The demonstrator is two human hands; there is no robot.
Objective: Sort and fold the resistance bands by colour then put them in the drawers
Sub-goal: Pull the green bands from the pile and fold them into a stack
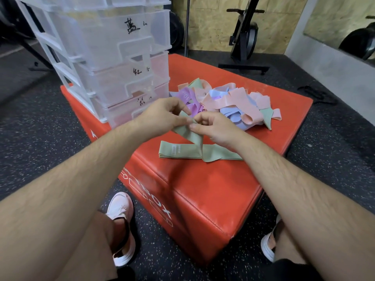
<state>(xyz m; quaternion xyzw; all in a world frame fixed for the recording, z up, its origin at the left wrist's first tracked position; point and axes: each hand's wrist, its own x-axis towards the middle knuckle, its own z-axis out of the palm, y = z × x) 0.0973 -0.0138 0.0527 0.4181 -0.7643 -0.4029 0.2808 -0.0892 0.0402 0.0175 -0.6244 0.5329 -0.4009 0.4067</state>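
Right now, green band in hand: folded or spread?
Green band partly folded: left hand and right hand pinch a doubled end; rest lies on red box.

Two hands (162, 116) (215, 128), two shoes (121, 226) (268, 246), one drawer unit (113, 47), one box (203, 189).

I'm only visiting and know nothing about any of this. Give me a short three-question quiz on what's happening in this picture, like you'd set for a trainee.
1. True or false: the left hand and the right hand both pinch the green band.
2. Where does the mixed pile of bands lie? A) on the red box, to the right of the drawer unit; B) on the floor; C) inside a drawer.
3. Fill the gap: the flat bands lying on the box just below the hands are coloured ____.

Key: 1 true; 2 A; 3 green.
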